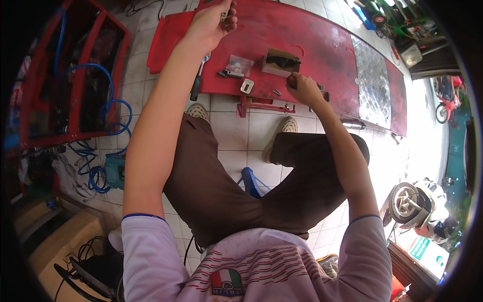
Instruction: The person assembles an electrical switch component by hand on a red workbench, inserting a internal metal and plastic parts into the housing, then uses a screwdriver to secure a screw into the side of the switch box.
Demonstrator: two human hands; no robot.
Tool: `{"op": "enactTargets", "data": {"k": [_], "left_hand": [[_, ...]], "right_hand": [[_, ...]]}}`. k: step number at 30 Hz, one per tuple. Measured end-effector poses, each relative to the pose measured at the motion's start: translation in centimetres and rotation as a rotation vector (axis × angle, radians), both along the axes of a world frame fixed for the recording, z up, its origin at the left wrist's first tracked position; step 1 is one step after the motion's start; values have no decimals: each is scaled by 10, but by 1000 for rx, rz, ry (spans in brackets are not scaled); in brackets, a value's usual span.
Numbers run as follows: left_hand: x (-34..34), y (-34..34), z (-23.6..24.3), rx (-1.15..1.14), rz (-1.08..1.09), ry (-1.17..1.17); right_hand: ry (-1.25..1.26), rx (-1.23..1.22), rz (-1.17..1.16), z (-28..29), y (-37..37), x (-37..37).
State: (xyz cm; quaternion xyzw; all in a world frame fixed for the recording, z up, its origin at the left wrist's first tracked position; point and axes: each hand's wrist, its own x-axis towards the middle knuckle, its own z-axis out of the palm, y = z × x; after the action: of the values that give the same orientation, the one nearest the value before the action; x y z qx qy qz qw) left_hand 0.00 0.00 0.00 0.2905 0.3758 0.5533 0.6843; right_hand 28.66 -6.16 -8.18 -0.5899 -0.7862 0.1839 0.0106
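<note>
My left hand (214, 25) reaches to the far edge of view above the red lift table (327, 38). Its fingers are curled round a small pale metal part (225, 15). On the right, my right hand (306, 90) is closed at the table's near edge, beside an open cardboard box (273, 69) with something black (284, 61) inside. Whatever those fingers hold is hidden. Between the hands lie a clear plastic bag (240, 65), a small metal piece (230, 74) and a whitish square part (246, 86) with a slot. A green-handled tool (195, 88) lies beside my left forearm.
A red metal rack (75, 128) with a coiled blue hose (126, 108) stands to the left. Below the table edge are my feet and a blue stool (250, 182) between my legs. Silver tread plate (372, 75) covers part of the table. A scooter (417, 206) stands at right.
</note>
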Motion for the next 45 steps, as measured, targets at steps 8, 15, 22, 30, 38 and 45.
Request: {"op": "enactTargets", "data": {"k": [8, 15, 22, 30, 38, 45], "left_hand": [[-56, -3, -23, -74, 131, -140], [-26, 9, 69, 82, 58, 85], [18, 15, 190, 44, 40, 52], [44, -23, 228, 36, -33, 102], [44, -50, 229, 6, -35, 76], [71, -50, 179, 67, -138, 78]], "right_hand": [[-26, 19, -56, -52, 0, -28], [-53, 8, 29, 15, 29, -59], [-133, -121, -3, 87, 41, -103], [-50, -216, -21, 110, -10, -82], [189, 101, 127, 228, 4, -55], [683, 456, 58, 267, 10, -18]]}}
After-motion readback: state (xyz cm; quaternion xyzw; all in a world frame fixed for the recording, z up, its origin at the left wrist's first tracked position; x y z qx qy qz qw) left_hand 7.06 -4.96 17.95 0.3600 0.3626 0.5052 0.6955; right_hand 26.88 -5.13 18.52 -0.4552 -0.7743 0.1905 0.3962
